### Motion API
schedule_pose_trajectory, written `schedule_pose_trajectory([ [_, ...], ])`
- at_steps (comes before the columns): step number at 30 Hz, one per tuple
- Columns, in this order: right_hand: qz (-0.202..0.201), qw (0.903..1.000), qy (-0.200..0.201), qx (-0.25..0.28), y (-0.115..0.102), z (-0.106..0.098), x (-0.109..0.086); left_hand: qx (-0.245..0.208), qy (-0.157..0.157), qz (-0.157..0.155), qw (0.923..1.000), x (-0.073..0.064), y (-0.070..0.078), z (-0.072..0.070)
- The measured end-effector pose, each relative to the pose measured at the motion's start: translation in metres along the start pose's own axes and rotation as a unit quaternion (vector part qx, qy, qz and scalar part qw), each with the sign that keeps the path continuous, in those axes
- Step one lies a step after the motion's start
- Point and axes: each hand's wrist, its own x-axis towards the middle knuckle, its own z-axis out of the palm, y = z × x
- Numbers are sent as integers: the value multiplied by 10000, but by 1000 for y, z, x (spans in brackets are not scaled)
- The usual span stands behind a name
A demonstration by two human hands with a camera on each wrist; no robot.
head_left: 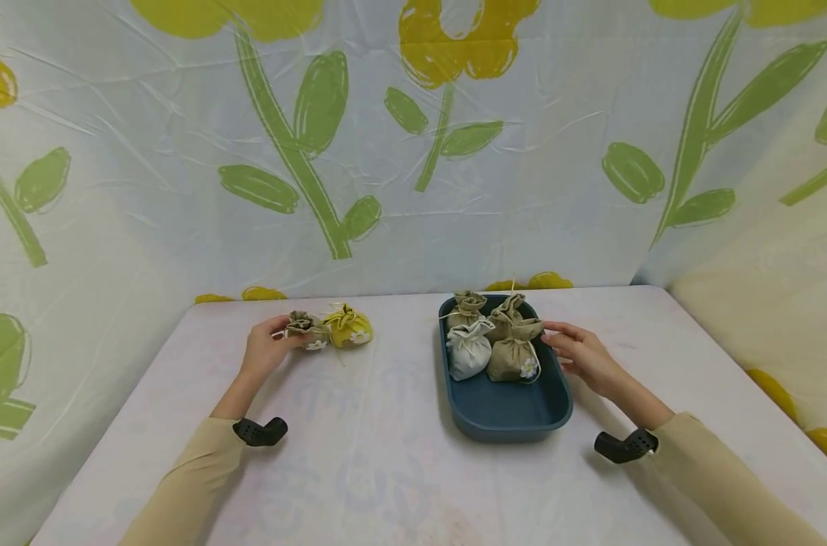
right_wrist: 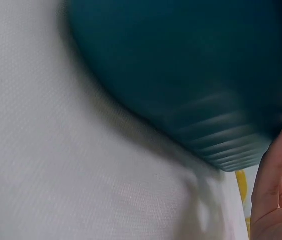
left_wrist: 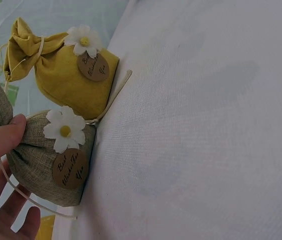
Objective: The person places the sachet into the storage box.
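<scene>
My left hand (head_left: 266,349) pinches the gathered neck of a grey-brown cloth drawstring pouch (left_wrist: 41,145), thumb in front. The pouch bears a white flower and a round tag and sits low at the table. Beside it stands a yellow drawstring pouch (left_wrist: 76,75) with the same flower and tag. On the right, my right hand (head_left: 584,360) holds the rim of a dark blue tub (head_left: 509,417), its thumb against the outer wall. In the tub's far part are a white pouch (head_left: 470,355), a brown pouch with a flower (head_left: 512,360) and two other brown pouches.
A white cloth-covered table (head_left: 379,470) lies under everything. Behind it hangs a sheet printed with flowers (head_left: 523,212). Black wrist devices (head_left: 259,432) are worn over both beige sleeves. The tub's near part shows its bare floor.
</scene>
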Motion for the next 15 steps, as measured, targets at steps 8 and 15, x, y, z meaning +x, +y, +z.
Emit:
schedule_pose_trajectory([
  [8,-11,9982,-152,586,4,0,-1,60,203,175,9996,-3,1,-1],
  [15,-45,9960,-234,863,5,1,-1,206,431,306,9984,-9,4,2],
])
